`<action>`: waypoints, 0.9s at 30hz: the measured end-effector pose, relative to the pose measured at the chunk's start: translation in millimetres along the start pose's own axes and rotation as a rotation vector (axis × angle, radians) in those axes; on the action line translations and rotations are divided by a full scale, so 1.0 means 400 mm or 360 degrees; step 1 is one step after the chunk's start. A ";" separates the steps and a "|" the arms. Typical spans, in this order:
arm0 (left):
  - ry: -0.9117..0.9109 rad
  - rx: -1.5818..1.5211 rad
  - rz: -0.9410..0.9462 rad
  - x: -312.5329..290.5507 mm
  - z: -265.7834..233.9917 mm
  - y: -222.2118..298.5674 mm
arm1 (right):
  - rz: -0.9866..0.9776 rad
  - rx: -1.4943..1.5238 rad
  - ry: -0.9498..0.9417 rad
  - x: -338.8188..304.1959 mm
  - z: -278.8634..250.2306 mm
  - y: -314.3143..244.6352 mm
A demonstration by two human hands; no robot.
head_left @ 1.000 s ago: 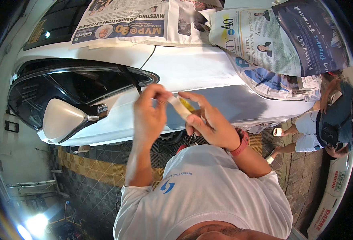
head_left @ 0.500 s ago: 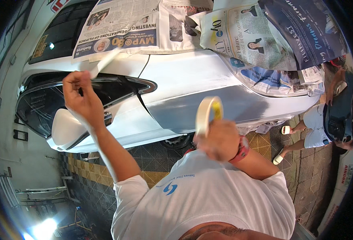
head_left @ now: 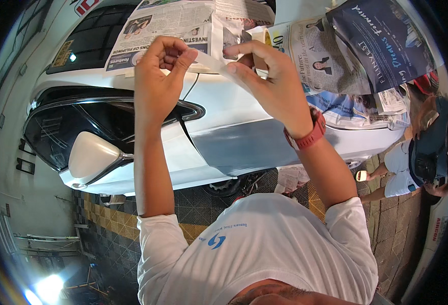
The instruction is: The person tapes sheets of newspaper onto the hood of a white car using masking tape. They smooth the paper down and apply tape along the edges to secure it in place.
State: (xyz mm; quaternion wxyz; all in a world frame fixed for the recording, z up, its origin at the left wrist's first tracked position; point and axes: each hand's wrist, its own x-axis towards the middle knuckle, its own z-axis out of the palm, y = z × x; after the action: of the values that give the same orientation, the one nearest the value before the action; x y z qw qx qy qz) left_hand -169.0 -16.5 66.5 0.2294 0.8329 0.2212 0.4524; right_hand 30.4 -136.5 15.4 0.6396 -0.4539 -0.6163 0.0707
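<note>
A pale strip of tape (head_left: 215,64) is held in the air between the person's two hands, above the white car (head_left: 234,94) and overlapping, in the view, the lower edge of the newspaper sheet (head_left: 168,33) on it. Its long axis slants: one end points up and left toward the left hand (head_left: 157,81), the other down and right toward the right hand (head_left: 282,89). The left thumb and forefinger pinch the strip's upper end, while that hand's other fingers curl inward. The right thumb is against the lower end; the right forefinger stands spread from the thumb, and the remaining fingers are too hidden to tell.

Writing shows in several places. The newspaper sheet carries dark headlines, fine columns and a blue banner, all upside down to the wearer. Toward the car's right end, a second sheet (head_left: 318,66) has portraits and print set steeply sideways, and beside it a navy page (head_left: 369,43) bears large white lettering. A small yellow sticker (head_left: 63,54) sits on the dark glass at the car's upper left corner. The person's white shirt (head_left: 269,244) has a round blue emblem (head_left: 216,241) beside small blue letters.
</note>
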 end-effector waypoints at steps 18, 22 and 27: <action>-0.0329 0.1162 0.0061 0.033 0.038 -0.170 | -0.0322 -0.1113 -0.0327 0.044 0.124 0.270; -0.0368 0.1222 0.0077 0.036 0.038 -0.164 | -0.0358 -0.1177 -0.0359 0.044 0.121 0.261; -0.0379 0.1236 0.0187 0.045 0.033 -0.177 | -0.0374 -0.1211 -0.0389 0.047 0.120 0.261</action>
State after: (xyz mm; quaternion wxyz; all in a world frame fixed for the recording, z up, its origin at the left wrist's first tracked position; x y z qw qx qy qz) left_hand -160.1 47.8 30.6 -0.1043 0.9153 0.2996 0.2481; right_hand 42.8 -40.2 -48.8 0.3521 -0.5729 -0.7174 -0.1823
